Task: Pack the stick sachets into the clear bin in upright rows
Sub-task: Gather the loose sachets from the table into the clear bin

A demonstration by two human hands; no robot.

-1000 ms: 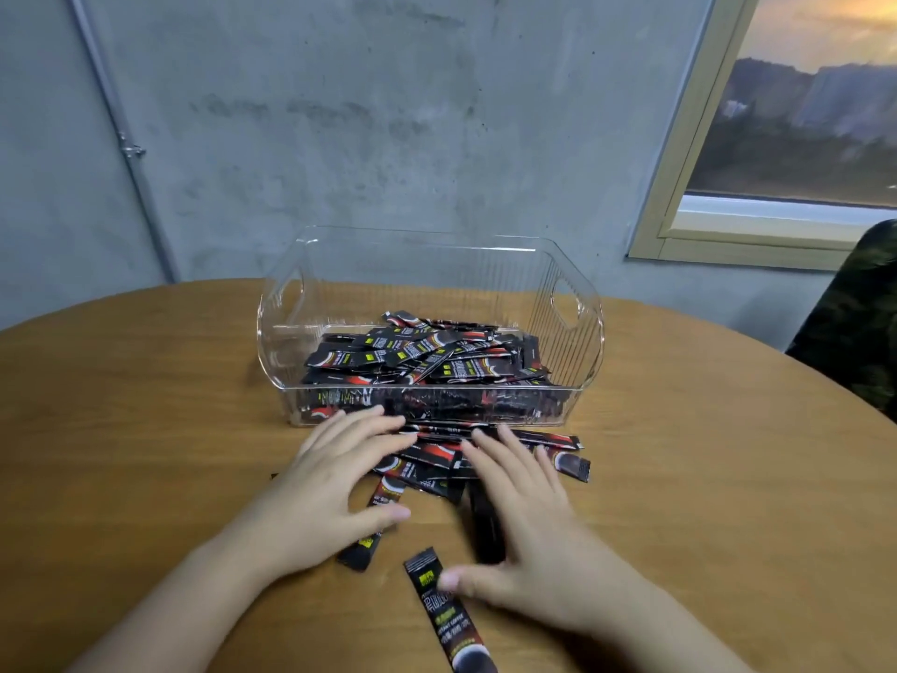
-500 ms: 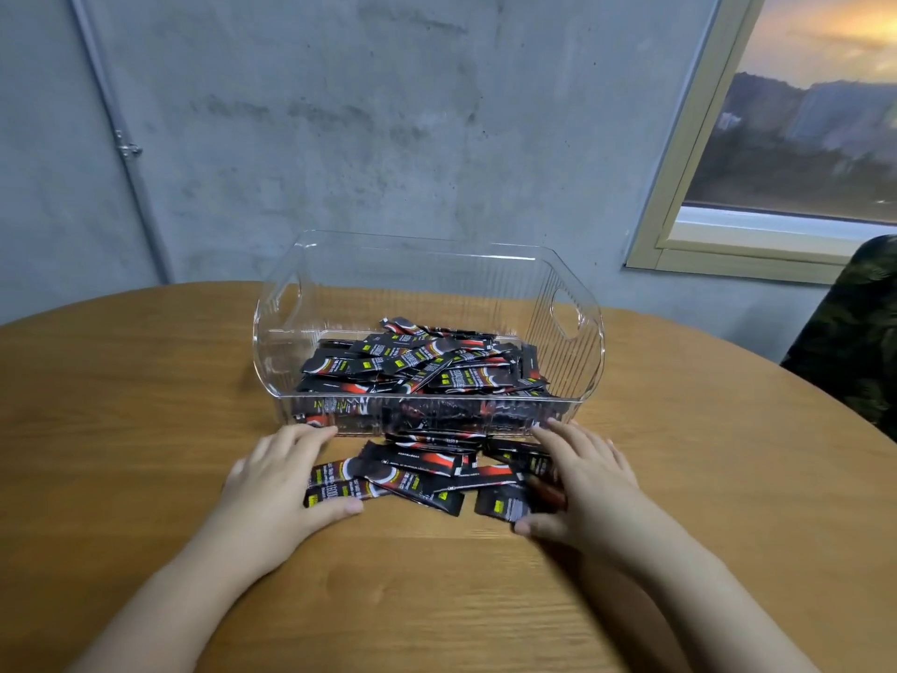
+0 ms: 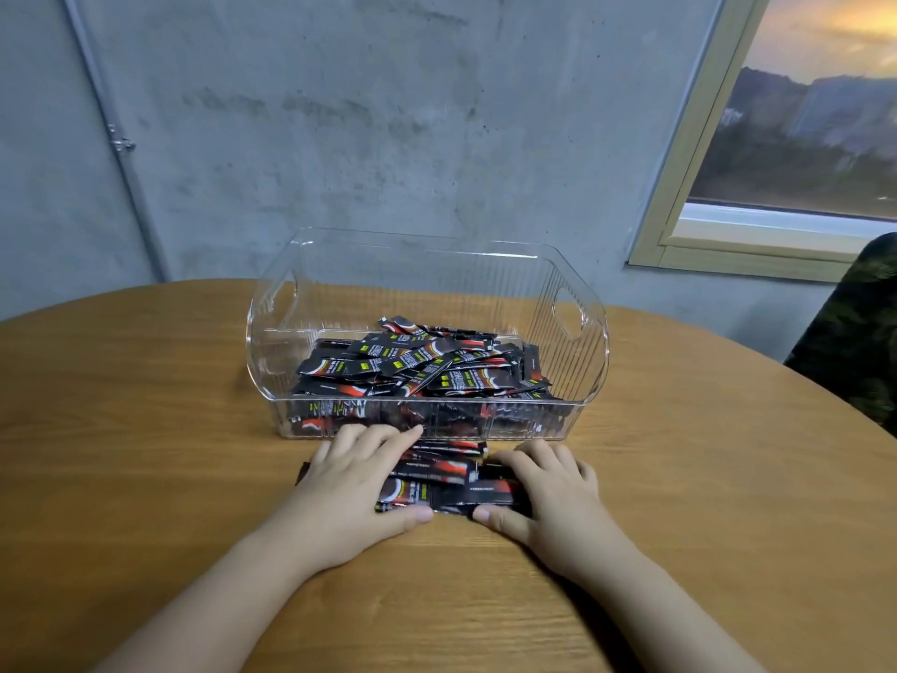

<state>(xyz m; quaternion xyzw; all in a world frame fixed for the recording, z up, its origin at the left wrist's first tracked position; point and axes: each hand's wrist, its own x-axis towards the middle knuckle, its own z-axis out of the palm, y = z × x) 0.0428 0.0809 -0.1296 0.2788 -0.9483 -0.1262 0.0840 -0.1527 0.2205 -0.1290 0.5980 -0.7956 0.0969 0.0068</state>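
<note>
Both hands (image 3: 451, 497) round sachets (image 3: 439, 483) (curled)

The left hand (image 3: 349, 483) and the right hand (image 3: 548, 493) cover both ends of the sachet bundle (image 3: 437, 480), so its count cannot be told. The print on the sachets is too small to read. The ribbed front wall of the clear bin (image 3: 573, 332) blurs the lowest sachets. The frame's right edge cuts the window (image 3: 801, 138).
</note>
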